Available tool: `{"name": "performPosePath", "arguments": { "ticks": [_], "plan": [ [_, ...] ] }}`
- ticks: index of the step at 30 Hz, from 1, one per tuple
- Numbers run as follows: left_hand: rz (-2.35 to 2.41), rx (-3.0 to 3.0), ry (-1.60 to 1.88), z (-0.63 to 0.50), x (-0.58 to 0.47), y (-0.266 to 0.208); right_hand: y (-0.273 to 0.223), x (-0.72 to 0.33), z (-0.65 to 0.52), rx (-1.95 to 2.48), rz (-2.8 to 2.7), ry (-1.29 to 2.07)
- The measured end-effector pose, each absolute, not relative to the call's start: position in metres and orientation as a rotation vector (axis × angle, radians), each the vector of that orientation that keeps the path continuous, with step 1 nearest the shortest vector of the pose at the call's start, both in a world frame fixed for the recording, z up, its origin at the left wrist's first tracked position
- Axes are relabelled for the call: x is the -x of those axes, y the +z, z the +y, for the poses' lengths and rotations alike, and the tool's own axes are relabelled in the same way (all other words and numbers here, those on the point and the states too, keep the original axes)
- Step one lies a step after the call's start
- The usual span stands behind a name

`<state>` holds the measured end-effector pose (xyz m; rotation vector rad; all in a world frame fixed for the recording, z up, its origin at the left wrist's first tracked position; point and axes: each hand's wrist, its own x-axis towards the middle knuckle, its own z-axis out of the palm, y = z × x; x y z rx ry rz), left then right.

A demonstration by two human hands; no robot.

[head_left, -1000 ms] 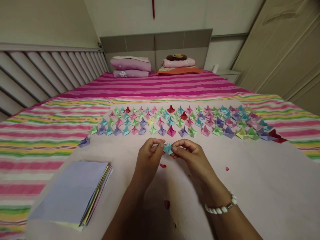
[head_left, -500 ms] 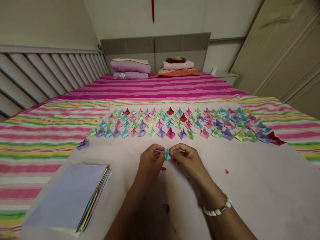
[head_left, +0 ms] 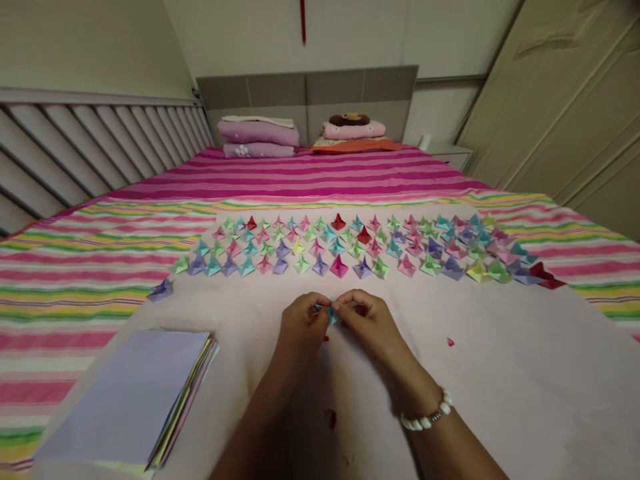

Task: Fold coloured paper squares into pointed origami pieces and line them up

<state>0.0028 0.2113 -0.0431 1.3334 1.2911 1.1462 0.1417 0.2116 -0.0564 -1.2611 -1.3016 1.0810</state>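
Between my fingertips is a small light-blue folded paper boat (head_left: 332, 317), partly covered by the fingers. My left hand (head_left: 304, 325) pinches its left side. The thumb and forefinger of my right hand (head_left: 369, 321) close on its upper part, and they meet the left fingertips there. Just beyond both hands stand rows of small folded paper boats (head_left: 339, 266) in pink, green, blue, purple, yellow and red. A white-beaded bracelet (head_left: 427, 421) circles my right wrist.
A stack of coloured paper (head_left: 127, 393), lilac on top, lies at the left on the pale sheet (head_left: 500, 387). Red petal-like scraps (head_left: 451, 342) are scattered around. Beyond are the striped bedspread (head_left: 310, 177), folded bedding (head_left: 260, 137) and a headboard. A railing (head_left: 100, 147) runs along the left.
My right fingers have moved left and inward over the top of the blue paper boat, closing the gap to my left fingertips. The whole view has shifted slightly.
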Motion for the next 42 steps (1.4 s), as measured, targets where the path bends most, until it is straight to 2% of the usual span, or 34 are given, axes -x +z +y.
{"name": "performPosePath", "arguments": {
  "ticks": [11, 42],
  "plan": [
    [1.379, -1.367, 1.066, 0.216, -0.002, -0.057, -0.06, -0.143, 0.214, 1.314, -1.393, 1.025],
    [1.48, -1.863, 1.161, 0.221, 0.002, -0.074, -0.059, -0.141, 0.212, 1.422, -1.589, 0.836]
  ]
}}
